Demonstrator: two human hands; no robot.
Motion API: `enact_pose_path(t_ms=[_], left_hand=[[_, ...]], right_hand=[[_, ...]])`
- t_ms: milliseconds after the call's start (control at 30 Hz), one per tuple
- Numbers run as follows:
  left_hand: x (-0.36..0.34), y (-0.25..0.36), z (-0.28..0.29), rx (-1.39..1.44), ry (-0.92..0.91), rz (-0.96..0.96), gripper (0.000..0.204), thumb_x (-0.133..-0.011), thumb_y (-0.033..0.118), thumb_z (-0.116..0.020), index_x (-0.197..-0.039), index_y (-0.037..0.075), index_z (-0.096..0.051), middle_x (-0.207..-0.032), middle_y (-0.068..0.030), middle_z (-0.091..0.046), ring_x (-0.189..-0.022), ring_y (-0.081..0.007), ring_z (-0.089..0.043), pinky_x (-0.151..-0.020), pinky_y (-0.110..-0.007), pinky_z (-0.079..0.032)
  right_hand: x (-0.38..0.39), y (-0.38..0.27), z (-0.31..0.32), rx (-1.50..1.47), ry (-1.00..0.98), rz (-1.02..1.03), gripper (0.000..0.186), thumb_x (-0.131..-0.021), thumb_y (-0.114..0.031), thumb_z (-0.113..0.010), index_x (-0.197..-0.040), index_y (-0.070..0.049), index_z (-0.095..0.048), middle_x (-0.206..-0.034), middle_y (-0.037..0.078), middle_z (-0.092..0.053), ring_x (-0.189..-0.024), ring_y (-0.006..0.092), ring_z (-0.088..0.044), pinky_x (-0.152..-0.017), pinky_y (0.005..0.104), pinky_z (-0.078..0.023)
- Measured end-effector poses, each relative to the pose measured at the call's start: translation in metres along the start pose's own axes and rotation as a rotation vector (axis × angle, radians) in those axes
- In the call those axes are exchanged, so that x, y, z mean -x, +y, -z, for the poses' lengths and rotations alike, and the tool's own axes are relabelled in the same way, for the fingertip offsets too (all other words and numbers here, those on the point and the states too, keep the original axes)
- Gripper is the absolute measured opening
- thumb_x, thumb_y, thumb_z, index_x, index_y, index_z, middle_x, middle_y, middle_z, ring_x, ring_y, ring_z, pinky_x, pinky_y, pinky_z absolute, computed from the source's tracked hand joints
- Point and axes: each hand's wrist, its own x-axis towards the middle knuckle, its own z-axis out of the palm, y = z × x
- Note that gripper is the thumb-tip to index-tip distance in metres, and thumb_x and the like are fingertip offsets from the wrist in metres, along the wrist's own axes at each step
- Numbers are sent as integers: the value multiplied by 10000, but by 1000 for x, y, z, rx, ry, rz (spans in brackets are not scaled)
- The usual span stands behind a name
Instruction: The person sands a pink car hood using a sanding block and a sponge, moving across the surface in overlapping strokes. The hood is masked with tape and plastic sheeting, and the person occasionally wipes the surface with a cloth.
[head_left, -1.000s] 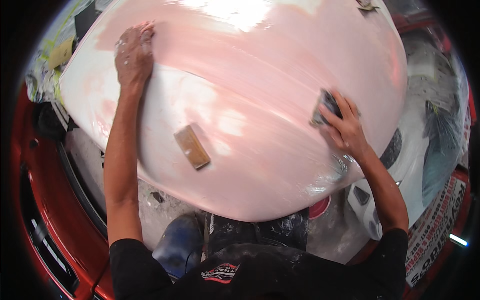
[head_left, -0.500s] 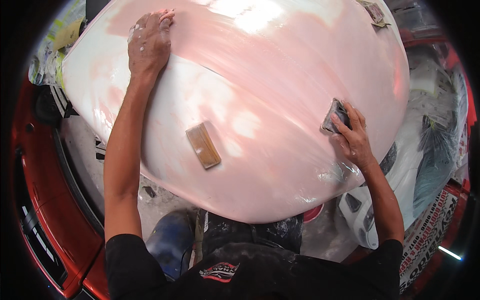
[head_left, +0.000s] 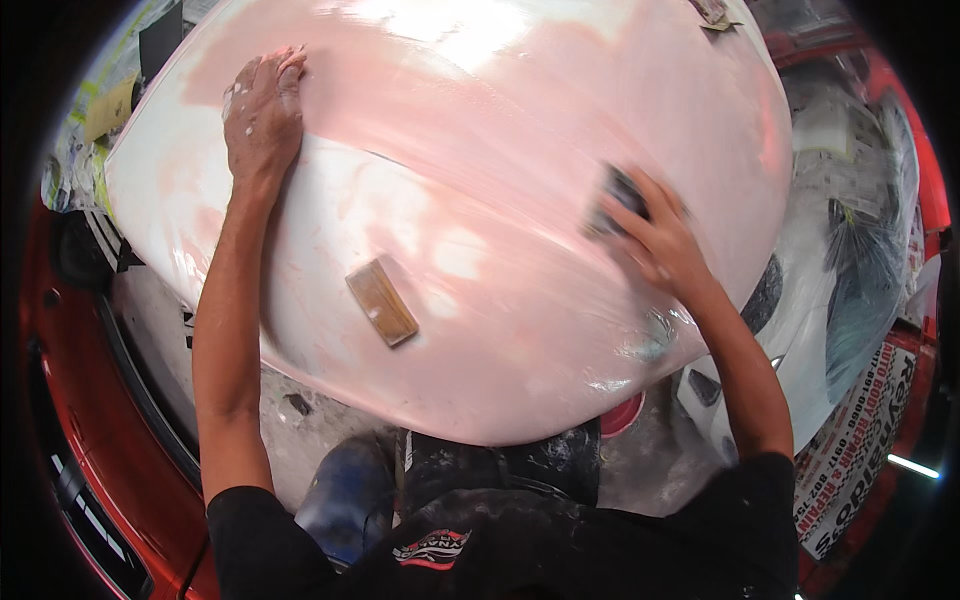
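A large curved car hood [head_left: 480,330], white with broad pink patches and a wet shine, spreads in front of me. My right hand [head_left: 660,235] grips a dark sanding block [head_left: 617,200] against the right part of its surface; both are blurred by motion. At the upper left, my left hand [head_left: 263,120] rests on the hood, spotted with white and pink. Its fingers are closed around a crumpled pink wad [head_left: 291,58] whose kind I cannot make out. A tan rectangular block [head_left: 382,303] lies on the hood between my arms, touched by neither hand.
A folded scrap of paper [head_left: 715,12] lies at the hood's far right edge. Red car bodywork [head_left: 95,400] stands to the left. On the right is a car wrapped in clear plastic [head_left: 860,250], beside a printed banner [head_left: 860,440]. A blue drum [head_left: 347,490] stands below the hood.
My right hand has swept the sanding block left and slightly away from me across the hood. The whole view has shifted a little; my left hand keeps its place on the hood.
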Motion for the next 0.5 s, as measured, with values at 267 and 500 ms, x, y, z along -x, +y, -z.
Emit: enact_pose_path(t_ms=[267, 500], left_hand=[[-13, 12, -3, 92, -61, 45, 310, -1080, 295, -479, -1205, 125, -707, -1251, -66, -710, -1217, -300, -614, -1060, -436, -445], [0, -6, -3, -5, -36, 16, 331, -1086, 307, -467, -1235, 139, -710, -1271, -53, -706, -1242, -289, -608, -1086, -427, -436]], right_hand=[[-185, 27, -27, 126, 311, 242, 431, -940, -199, -679, -1369, -231, -665, -1390, 181, -595, -1214, 387, -565, -1029, 478, -445], [-74, 2, -17, 21, 126, 110, 477, -890, -166, -716, -1355, -268, -680, -1502, 174, -506, -1284, 399, -518, -1060, 487, -456]])
